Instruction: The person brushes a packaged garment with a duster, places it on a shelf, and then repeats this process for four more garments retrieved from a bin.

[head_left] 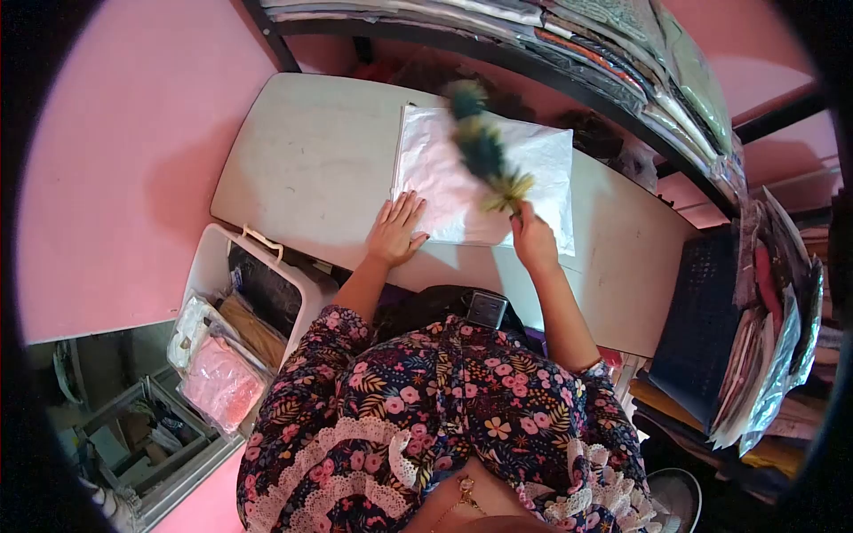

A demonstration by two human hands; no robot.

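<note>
A flat white package with a shiny, creased surface (542,164) lies on the pale table (302,160). My left hand (396,233) is open, palm down, its fingers spread over the package's near left corner and the tabletop beside it. In my right hand (536,242) is the handle end of a fluffy green and yellow duster (484,151), my fingers wrapped round it. The duster slants up and away to the left above the package, its far end blurred by motion and hiding part of the white surface.
A dark metal shelf (498,44) stacked with bagged clothes crosses above the table's back edge. To the left stands a white bin (209,244) with plastic-wrapped garments. At the right, a dark blue basket (697,324) holds more packaged items. Pink walls (133,160) enclose the corner.
</note>
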